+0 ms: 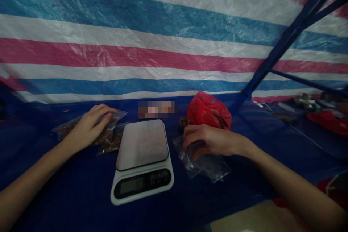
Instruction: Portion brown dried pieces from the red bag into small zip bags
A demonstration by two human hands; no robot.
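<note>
Left hand [91, 129], fingers curled over a zip bag [108, 138] of brown pieces; right hand [209, 140], fingers together atop a clear bag [202, 163], any pinch unclear; scale [142, 159] between.

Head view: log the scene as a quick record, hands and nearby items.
left hand: on a clear plastic bag of brown pieces
right hand: on a second clear plastic bag
between hands: kitchen scale, white, display unreadable
beyond right hand: red plastic bag
surface: dark blue sheet
backdrop: striped tarp, pink, blue and white
</note>
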